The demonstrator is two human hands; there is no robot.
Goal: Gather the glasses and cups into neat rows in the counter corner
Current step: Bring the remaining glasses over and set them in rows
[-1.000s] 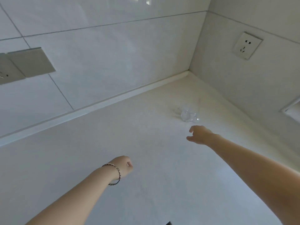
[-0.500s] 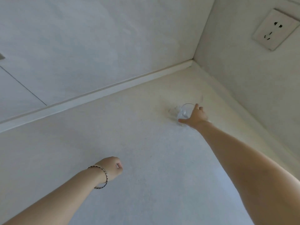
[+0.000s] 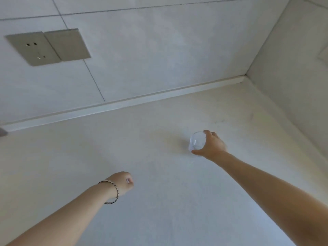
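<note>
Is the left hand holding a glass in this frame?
No, the left hand is curled and holds nothing; the right hand grips the clear glass.

Pale tiled wall (image 3: 142, 50); grey socket plate (image 3: 48, 47).

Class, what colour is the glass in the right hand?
The glass is clear and colourless; head view.

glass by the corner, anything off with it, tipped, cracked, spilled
Nothing stands out. The clear glass, gripped by the right hand, looks upright and intact, with no spill on the counter around it. Only faint dark scuffs mark the counter nearer the corner.
</note>
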